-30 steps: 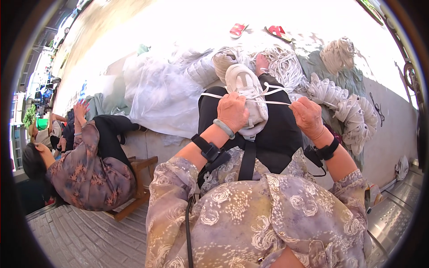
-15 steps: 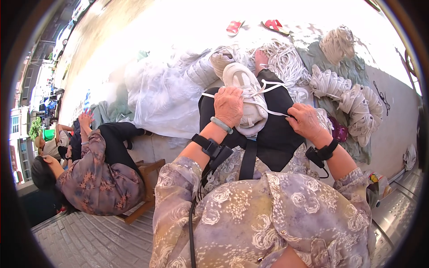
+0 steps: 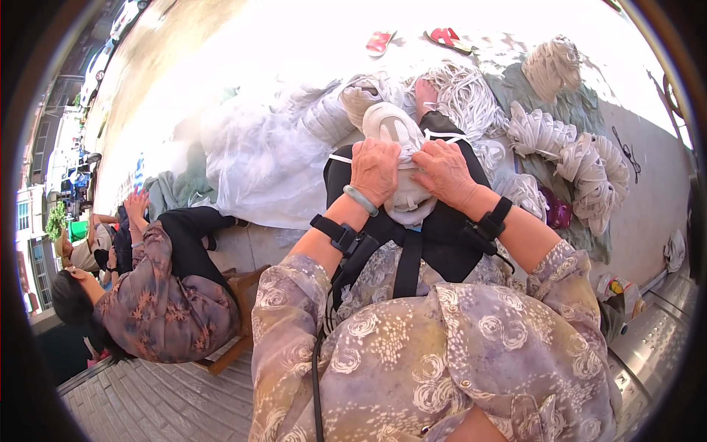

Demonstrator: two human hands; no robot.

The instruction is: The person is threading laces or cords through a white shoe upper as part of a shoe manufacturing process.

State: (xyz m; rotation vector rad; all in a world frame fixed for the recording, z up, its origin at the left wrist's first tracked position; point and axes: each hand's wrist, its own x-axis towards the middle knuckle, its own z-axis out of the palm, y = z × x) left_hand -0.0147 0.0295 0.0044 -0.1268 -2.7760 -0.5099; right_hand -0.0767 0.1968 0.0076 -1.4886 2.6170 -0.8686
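A white sneaker [image 3: 394, 125] rests on my lap, toe pointing away from me. My left hand [image 3: 374, 171] lies over its left side, fingers curled on the upper. My right hand [image 3: 444, 173] presses on its right side beside the left, fingers closed on the shoe. A white lace [image 3: 340, 158] runs out sideways from under my hands. Both wrists carry black bands, and a pale green bangle sits on my left wrist.
A person in a floral top [image 3: 158, 302] sits on a wooden stool at my left. White netting bags [image 3: 258, 162] and bundles of white laces [image 3: 582, 151] lie on the ground ahead. Two red sandals [image 3: 412, 38] lie farther off. A metal surface [image 3: 652, 339] is at right.
My right hand moved left from holding the lace out at the side and now rests on the sneaker beside my left hand. The stretched lace has slackened.
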